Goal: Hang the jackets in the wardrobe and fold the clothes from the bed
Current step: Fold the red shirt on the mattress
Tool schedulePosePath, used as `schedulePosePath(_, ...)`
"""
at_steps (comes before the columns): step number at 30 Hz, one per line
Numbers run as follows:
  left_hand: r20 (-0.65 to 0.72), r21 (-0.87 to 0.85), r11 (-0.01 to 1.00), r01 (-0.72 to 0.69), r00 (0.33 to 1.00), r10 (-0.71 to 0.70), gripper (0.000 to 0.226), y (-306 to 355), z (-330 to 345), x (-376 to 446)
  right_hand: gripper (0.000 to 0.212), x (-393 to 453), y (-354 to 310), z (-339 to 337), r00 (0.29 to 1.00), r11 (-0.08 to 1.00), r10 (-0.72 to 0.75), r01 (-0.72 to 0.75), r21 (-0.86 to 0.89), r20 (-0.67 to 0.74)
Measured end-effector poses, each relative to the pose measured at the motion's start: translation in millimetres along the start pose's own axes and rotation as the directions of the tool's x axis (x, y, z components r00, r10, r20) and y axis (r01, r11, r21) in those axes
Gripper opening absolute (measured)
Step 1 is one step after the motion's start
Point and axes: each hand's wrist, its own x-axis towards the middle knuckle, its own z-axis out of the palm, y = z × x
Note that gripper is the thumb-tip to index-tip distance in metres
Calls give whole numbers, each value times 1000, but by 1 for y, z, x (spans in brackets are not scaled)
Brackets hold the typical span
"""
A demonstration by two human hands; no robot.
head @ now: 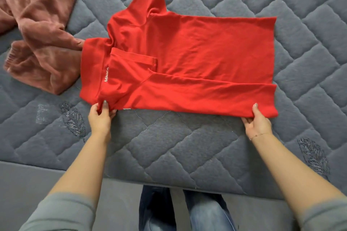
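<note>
A red polo shirt lies flat on the grey quilted bed, collar to the left and hem to the right. Its near side and sleeve are folded in over the body. My left hand pinches the near edge at the collar end. My right hand pinches the near edge at the hem corner, thumb on top. The far sleeve sticks out toward the top of the view.
A crumpled pink fleece garment lies at the left, touching the shirt's collar. The bed's near edge runs across below my hands, with my jeans-clad legs in front of it.
</note>
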Motion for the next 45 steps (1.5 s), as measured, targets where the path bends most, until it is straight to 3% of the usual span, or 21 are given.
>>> schedulePosePath(4, -111, 139, 990, -39, 992, 54, 28, -2, -30, 0, 4, 2, -5, -23, 998, 997, 29, -25, 70, -58)
schedulePosePath(7, -121, 248, 968, -47, 990, 79, 32, -11, -56, -12, 17, -2, 1, -51, 992, 996, 38, -28, 83, -118)
schedulePosePath(11, -110, 363, 932, 13, 993, 29, 32, -48, -81, -41, 6, -15, 22, -91, 980, 998, 68, -62, 33, -189)
schedulePosePath(16, -96, 503, 863, 52, 995, -3, 34, -62, -80, -65, 10, -31, 46, -110, 982, 989, 132, -121, 86, -132)
schedulePosePath(19, -111, 624, 778, -73, 977, 181, 48, -42, -70, -70, 9, -37, 53, -104, 970, 991, 119, -103, 85, -211)
schedulePosePath(22, 39, 660, 681, -318, 920, 391, 46, -15, -58, -65, 15, -64, 67, -80, 934, 996, 30, -58, -68, -357)
schedulePosePath(24, 162, 612, 672, -418, 897, 411, 41, 1, -45, -52, 20, -88, 83, -52, 963, 969, -108, 47, -244, -246)
schedulePosePath(26, 237, 565, 707, -425, 905, 354, 40, 15, -29, -32, 16, -110, 98, -14, 976, 880, -211, 217, -424, 61)
schedulePosePath(28, 264, 511, 792, -332, 938, 223, 49, 26, -15, -12, 14, -120, 110, 31, 920, 780, -220, 366, -508, 325)
schedulePosePath(30, 296, 463, 847, -261, 946, 129, 51, 31, -4, 4, 29, -120, 119, 79, 855, 693, -201, 469, -547, 478)
schedulePosePath(33, 375, 487, 789, -375, 905, 198, 35, 33, 4, 17, 45, -114, 133, 133, 823, 528, -137, 531, -662, 551)
schedulePosePath(37, 425, 470, 673, -572, 814, 395, 20, 44, 4, 23, 37, -103, 139, 161, 851, 465, -33, 477, -746, 524)
schedulePosePath(38, 449, 436, 656, -617, 780, 436, 17, 50, 5, 21, 31, -102, 138, 162, 835, 451, -41, 505, -736, 548)
schedulePosePath(40, 521, 337, 657, -674, 715, 466, 12, 58, 5, 19, 21, -102, 134, 156, 774, 426, -194, 619, -660, 602)
schedulePosePath(41, 561, 275, 698, -661, 700, 442, 13, 61, 3, 17, 19, -106, 133, 151, 707, 376, -315, 705, -601, 633)
schedulePosePath(43, 645, 170, 799, -576, 679, 352, 21, 59, -7, 14, 25, -120, 134, 138, 494, 190, -473, 866, -463, 729)
schedulePosePath(45, 719, 125, 849, -513, 637, 279, 32, 47, -25, 12, 28, -133, 142, 122, 324, 21, -439, 936, -351, 838)
